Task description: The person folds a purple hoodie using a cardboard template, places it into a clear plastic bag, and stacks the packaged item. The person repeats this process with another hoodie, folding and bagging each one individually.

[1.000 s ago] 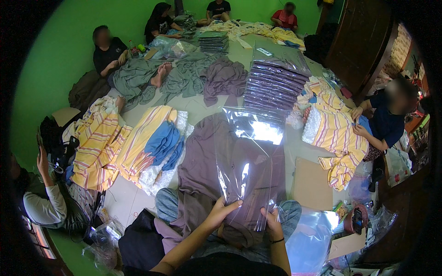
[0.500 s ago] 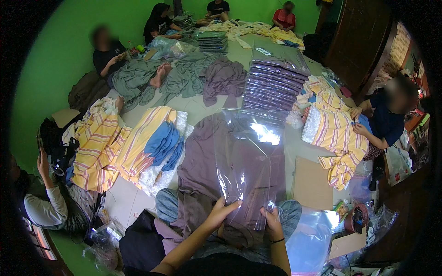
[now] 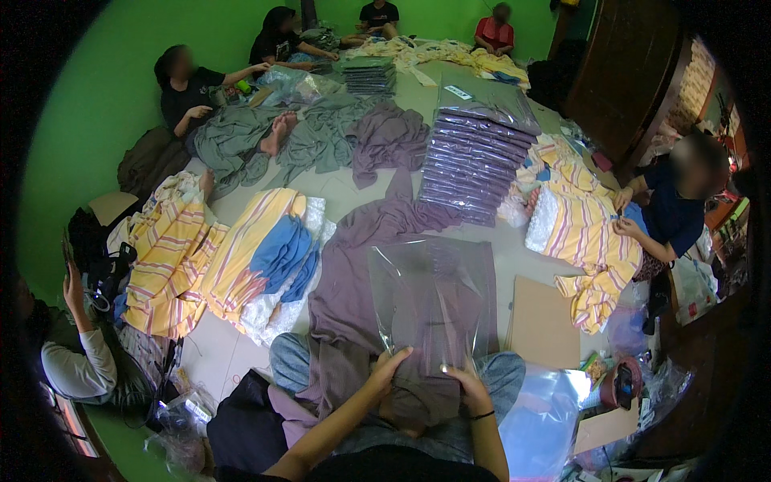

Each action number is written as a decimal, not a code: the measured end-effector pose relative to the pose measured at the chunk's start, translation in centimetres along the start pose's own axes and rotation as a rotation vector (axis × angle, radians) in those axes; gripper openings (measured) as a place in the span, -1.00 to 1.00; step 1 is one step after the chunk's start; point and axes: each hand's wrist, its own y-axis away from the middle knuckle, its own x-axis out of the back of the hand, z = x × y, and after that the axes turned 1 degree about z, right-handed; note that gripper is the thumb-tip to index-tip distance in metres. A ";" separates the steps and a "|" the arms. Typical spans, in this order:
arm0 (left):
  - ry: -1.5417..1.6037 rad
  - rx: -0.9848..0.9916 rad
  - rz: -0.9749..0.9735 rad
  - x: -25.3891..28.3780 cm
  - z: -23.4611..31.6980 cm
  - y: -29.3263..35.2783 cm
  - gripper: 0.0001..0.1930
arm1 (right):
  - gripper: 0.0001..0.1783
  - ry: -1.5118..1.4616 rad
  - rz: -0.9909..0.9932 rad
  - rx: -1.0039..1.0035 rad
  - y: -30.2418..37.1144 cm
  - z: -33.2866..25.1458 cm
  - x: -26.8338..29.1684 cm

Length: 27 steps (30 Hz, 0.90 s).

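Note:
A clear plastic bag (image 3: 430, 277) lies spread out in front of me over mauve-brown fabric (image 3: 341, 281). My left hand (image 3: 389, 371) pinches the near left edge of the bag, thumb on top. At its near right edge my right hand (image 3: 470, 387) holds the bag, thumb over the plastic. Both hands are close to my lap, between my crossed knees. Below the bag the fabric continues down toward my lap and shows through the plastic.
Beyond the bag stands a tall stack of bagged mauve garments (image 3: 478, 161). To the right lie cardboard sheets (image 3: 546, 321) and flat clear bags (image 3: 538, 418). Yellow striped garments (image 3: 253, 249) lie left, black cloth (image 3: 247, 422) near left. Several people sit around the floor.
The bag has come down from its raised, tilted position and now lies lower and flatter over the fabric. At the far left, a person has stretched an arm out to the right.

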 end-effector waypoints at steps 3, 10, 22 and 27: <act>0.020 -0.019 0.014 0.4 -0.2 -1.2 -0.52 | -0.21 -0.098 0.013 -0.093 -0.6 1.4 0.6; 0.034 0.017 0.034 0.9 1.4 -4.7 -0.55 | -0.06 -0.075 0.020 -0.037 -5.0 2.8 1.5; -0.021 0.166 -0.010 3.1 1.9 -11.2 -0.50 | -0.15 0.324 0.068 0.160 -12.6 4.6 3.8; -0.004 0.247 -0.111 3.8 0.7 -13.0 -0.48 | -0.13 0.571 0.035 0.381 -12.5 1.8 3.7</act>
